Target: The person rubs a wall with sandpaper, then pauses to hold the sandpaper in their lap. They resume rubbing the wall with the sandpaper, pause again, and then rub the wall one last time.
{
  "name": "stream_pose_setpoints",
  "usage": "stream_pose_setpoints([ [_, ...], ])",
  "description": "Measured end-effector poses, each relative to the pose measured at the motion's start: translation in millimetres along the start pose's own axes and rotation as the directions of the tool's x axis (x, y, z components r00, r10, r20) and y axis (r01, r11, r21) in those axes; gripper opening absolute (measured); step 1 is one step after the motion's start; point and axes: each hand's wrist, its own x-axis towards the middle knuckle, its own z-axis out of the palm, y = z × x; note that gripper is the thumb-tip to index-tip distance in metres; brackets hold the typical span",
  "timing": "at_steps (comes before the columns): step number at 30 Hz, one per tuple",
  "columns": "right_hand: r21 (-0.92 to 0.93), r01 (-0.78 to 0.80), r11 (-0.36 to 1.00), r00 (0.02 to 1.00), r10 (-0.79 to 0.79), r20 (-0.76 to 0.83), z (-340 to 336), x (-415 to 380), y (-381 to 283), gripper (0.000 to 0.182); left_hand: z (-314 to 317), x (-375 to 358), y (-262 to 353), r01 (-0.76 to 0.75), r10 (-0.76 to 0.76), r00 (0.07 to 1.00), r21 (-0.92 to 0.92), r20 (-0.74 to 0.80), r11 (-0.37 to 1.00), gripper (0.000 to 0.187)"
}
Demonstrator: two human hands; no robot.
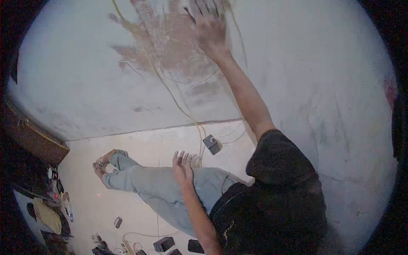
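My right hand (209,32) presses on the white wall (289,55), at the edge of a rough brown patch (176,40). Its whitish fingers are together, and a thin dark edge shows by the thumb; what it belongs to cannot be made out. The fingertips reach the top of the view. Lower down, my left hand (183,168) hangs in front of my grey-blue trousers (157,180), empty, with its fingers apart. A yellowish cable (170,93) runs down the wall past the brown patch to the floor, left of my right forearm.
A small dark box (212,144) with a white cord sits on the pale tiled floor (85,212) by the wall. Several black boxes (164,244) and wires lie at the bottom. Brown furniture (36,134) and mixed clutter (46,214) line the left side.
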Motion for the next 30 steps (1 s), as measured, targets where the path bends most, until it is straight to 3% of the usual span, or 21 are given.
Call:
stream_pose_setpoints([
  [2,0.167,-0.091,0.982,0.989,0.07,0.128,-11.5,20.7,-6.4,0.049,2.5,-0.1,2.3,0.002,-0.002,1.0,0.01,0.002,1.0,0.046],
  [3,0.166,-0.094,0.982,0.989,0.073,0.129,-10.4,15.1,-3.7,0.049,3.0,-1.5,4.0,0.0,0.0,1.0,0.02,0.004,1.0,0.045],
  [5,0.022,0.037,0.999,0.998,-0.036,-0.05,-7.1,-6.8,8.5,0.049,1.1,-0.2,2.9,0.0,0.0,1.0,0.015,0.002,1.0,0.044],
  [7,0.111,-0.023,0.994,1.0,0.021,0.013,-12.7,-53.0,8.2,0.054,-0.9,-0.2,3.4,-0.004,0.004,1.0,0.003,0.0,1.0,0.044],
  [9,0.015,-0.002,1.0,0.992,0.0,0.129,-5.5,-107.1,14.2,0.051,0.8,0.6,2.6,0.009,-0.009,1.0,0.01,-0.014,1.0,0.045],
  [11,0.034,-0.018,0.999,0.994,0.014,0.11,-7.5,-113.0,8.2,0.05,2.0,-3.7,5.2,-0.007,0.007,1.0,0.021,-0.017,1.0,0.045],
  [15,0.027,-0.031,0.999,0.999,0.031,0.025,1.2,-48.8,3.5,0.052,2.6,-3.2,1.4,-0.001,0.001,1.0,0.04,0.001,0.999,0.046],
  [18,0.162,0.017,0.987,0.998,-0.007,-0.061,0.8,17.3,2.9,0.059,2.4,-0.5,1.7,0.027,-0.027,1.0,0.029,-0.007,0.999,0.051],
  [20,-0.116,0.042,0.992,0.986,-0.06,-0.158,-3.1,25.4,2.6,0.05,-0.4,-0.3,1.9,0.023,-0.023,0.999,-0.015,0.037,1.0,0.055],
  [21,-0.119,0.039,0.992,0.987,-0.057,-0.149,-3.4,13.5,3.9,0.05,-2.1,-2.0,0.8,0.032,-0.031,0.999,-0.01,0.032,0.999,0.055],
  [23,0.086,0.0,0.996,0.999,-0.003,0.033,-4.6,-23.1,6.4,0.055,2.1,-0.5,3.0,0.041,-0.041,0.999,-0.012,0.0,0.999,0.056],
  [25,-0.067,0.026,0.997,0.986,-0.015,0.167,-20.4,-77.1,4.5,0.053,2.4,-2.6,4.4,0.036,-0.036,0.999,-0.014,-0.004,0.999,0.05],
  [27,0.103,-0.075,0.992,0.982,0.055,0.18,-16.8,-118.0,5.3,0.055,3.1,-2.0,3.6,0.017,-0.018,1.0,-0.024,-0.008,1.0,0.046],
  [30,0.079,-0.096,0.992,0.988,0.085,0.13,-14.8,-105.6,-5.1,0.056,-1.6,-3.6,1.1,-0.014,0.013,0.999,0.023,0.038,1.0,0.047],
])
